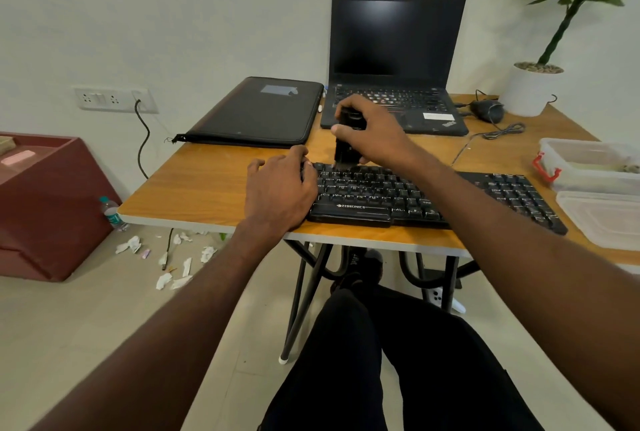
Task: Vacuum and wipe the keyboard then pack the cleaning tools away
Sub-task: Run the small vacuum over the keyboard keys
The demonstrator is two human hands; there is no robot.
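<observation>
Looks like vacuuming stage, early-ish. Wiping and packing away not done, I'd guess. Right hand [372, 134] wrapped round small black vacuum [348, 139], upright, brush end on far left keys of keyboard [415, 196]. Left hand [278, 193] fingers loosely curled, resting on keyboard's left edge, steadying it. Plastic box [588, 167] at right, lid off.

Black keyboard [408, 198] flat on table; black vacuum [346, 150] upright on its top row.
</observation>
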